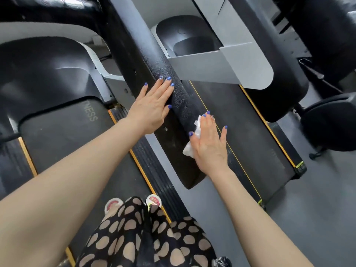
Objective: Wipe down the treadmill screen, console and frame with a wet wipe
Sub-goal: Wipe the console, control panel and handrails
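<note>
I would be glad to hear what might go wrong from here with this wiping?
The wet wipe is bunched and only pressed flat under the right hand, so it might slide out along the textured black handrail. The left hand rests bare on the rail just ahead, so it may block the stroke or leave fresh marks.

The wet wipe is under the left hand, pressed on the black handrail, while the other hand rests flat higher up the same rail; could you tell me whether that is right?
Not quite: the wet wipe is under the right hand, not the left. The head view shows it pressed on the black handrail, while the left hand rests flat higher up the same rail.
</note>
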A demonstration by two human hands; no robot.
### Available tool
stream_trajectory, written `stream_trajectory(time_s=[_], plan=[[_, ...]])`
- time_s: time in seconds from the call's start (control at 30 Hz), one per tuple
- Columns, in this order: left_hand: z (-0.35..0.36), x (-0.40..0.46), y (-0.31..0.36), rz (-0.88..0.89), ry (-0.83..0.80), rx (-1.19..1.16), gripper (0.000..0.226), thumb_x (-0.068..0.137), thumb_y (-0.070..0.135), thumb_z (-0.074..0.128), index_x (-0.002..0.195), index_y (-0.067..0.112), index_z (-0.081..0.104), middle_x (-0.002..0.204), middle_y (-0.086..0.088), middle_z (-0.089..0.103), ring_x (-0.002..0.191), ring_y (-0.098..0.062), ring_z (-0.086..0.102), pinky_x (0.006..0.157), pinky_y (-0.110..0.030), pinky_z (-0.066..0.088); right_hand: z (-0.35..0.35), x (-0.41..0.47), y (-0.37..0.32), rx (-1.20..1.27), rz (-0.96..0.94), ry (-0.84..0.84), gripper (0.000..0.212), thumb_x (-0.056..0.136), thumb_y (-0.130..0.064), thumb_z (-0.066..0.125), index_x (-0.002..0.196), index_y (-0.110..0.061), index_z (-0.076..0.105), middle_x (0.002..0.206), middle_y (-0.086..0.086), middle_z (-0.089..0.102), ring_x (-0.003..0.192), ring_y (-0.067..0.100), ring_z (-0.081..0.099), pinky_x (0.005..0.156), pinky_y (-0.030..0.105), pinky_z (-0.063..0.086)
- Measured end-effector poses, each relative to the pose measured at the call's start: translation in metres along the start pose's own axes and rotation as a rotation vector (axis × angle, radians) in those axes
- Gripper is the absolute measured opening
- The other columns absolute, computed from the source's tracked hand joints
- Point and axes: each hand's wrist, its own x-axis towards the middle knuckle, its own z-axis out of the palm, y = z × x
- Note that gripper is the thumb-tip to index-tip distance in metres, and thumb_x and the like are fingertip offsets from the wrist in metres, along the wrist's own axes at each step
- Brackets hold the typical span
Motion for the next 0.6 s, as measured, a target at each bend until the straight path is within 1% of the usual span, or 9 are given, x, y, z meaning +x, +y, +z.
stream_trajectory(time_s=[0.1, 0.13, 0.23, 0.33, 0.4, 0.43, 0.5, 0.53, 0.6], plan=[[-0.003, -0.001, 0.002, 0.007, -0.013, -0.001, 0.061, 0.108, 0.033, 0.03, 0.161, 0.018, 0.003, 0.169, 0.003, -0.007, 0.155, -0.016, -0.01, 0.125, -0.047, -0.003, -0.005, 0.013, -0.001, 0.067, 0.044, -0.061, 0.053, 0.109, -0.031, 0.028, 0.155, -0.004, 0.027, 0.165, 0.014, 0.018, 0.154, 0.028, 0.012, 0.121, 0.061, 0.003], [-0.005, -0.001, 0.002, 0.009, -0.027, -0.001, 0.061, 0.109, 0.034, 0.028, 0.161, 0.018, 0.002, 0.169, 0.003, -0.009, 0.155, -0.016, -0.012, 0.125, -0.046, -0.004, -0.005, 0.012, -0.003, 0.108, 0.072, -0.04, 0.054, 0.109, -0.032, 0.029, 0.155, -0.005, 0.025, 0.165, 0.013, 0.018, 0.154, 0.027, 0.012, 0.121, 0.06, 0.003], [-0.01, -0.002, 0.0, 0.015, -0.067, 0.007, 0.06, 0.109, 0.035, 0.025, 0.161, 0.019, -0.001, 0.168, 0.004, -0.012, 0.154, -0.015, -0.014, 0.125, -0.046, -0.006, 0.001, -0.011, -0.008, 0.172, 0.11, 0.077, 0.07, 0.1, -0.051, 0.017, 0.157, -0.01, 0.022, 0.165, 0.006, 0.02, 0.154, 0.021, 0.013, 0.122, 0.051, 0.001], [-0.012, -0.002, -0.005, 0.049, -0.073, 0.036, 0.061, 0.109, 0.036, 0.025, 0.161, 0.019, -0.002, 0.168, 0.005, -0.013, 0.154, -0.015, -0.014, 0.125, -0.046, -0.005, 0.008, -0.039, -0.007, 0.137, 0.055, 0.082, 0.069, 0.101, -0.052, 0.019, 0.158, -0.013, 0.02, 0.166, 0.005, 0.017, 0.154, 0.02, 0.012, 0.122, 0.045, -0.005], [-0.012, 0.0, -0.006, 0.063, -0.084, 0.043, 0.062, 0.109, 0.036, 0.025, 0.161, 0.02, -0.004, 0.168, 0.004, -0.014, 0.154, -0.015, -0.015, 0.125, -0.046, -0.005, 0.007, -0.044, -0.001, 0.145, 0.033, 0.117, 0.06, 0.106, -0.041, 0.025, 0.156, -0.009, 0.026, 0.164, 0.009, 0.025, 0.152, 0.023, 0.021, 0.122, 0.047, 0.002], [-0.013, -0.001, -0.006, 0.065, -0.095, 0.041, 0.062, 0.109, 0.036, 0.025, 0.161, 0.019, -0.004, 0.168, 0.004, -0.014, 0.154, -0.016, -0.016, 0.125, -0.046, -0.005, 0.006, -0.043, 0.003, 0.125, -0.005, 0.138, 0.052, 0.106, -0.029, 0.033, 0.152, -0.004, 0.034, 0.159, 0.012, 0.034, 0.148, 0.027, 0.031, 0.122, 0.051, 0.01], [-0.017, -0.001, -0.006, 0.075, -0.118, 0.048, 0.063, 0.109, 0.036, 0.025, 0.161, 0.019, -0.005, 0.168, 0.003, -0.015, 0.154, -0.016, -0.017, 0.126, -0.046, -0.004, 0.003, -0.035, 0.009, 0.016, -0.068, 0.132, 0.039, 0.098, -0.008, 0.053, 0.135, 0.004, 0.053, 0.144, 0.018, 0.052, 0.131, 0.035, 0.054, 0.114, 0.065, 0.028], [-0.021, 0.0, -0.006, 0.082, -0.132, 0.054, 0.063, 0.109, 0.035, 0.026, 0.161, 0.019, -0.005, 0.168, 0.003, -0.015, 0.154, -0.016, -0.017, 0.126, -0.047, -0.004, -0.002, -0.029, 0.011, -0.006, -0.065, 0.117, 0.034, 0.097, -0.007, 0.054, 0.129, 0.005, 0.059, 0.139, 0.018, 0.057, 0.125, 0.036, 0.059, 0.111, 0.068, 0.032], [-0.03, 0.0, -0.007, 0.094, -0.167, 0.013, 0.061, 0.109, 0.032, 0.028, 0.161, 0.019, 0.0, 0.169, 0.003, -0.011, 0.154, -0.016, -0.015, 0.125, -0.047, -0.004, -0.025, -0.015, 0.005, 0.087, -0.009, 0.139, 0.032, 0.102, -0.011, 0.05, 0.129, -0.003, 0.062, 0.136, 0.012, 0.061, 0.126, 0.03, 0.059, 0.116, 0.058, 0.033]])
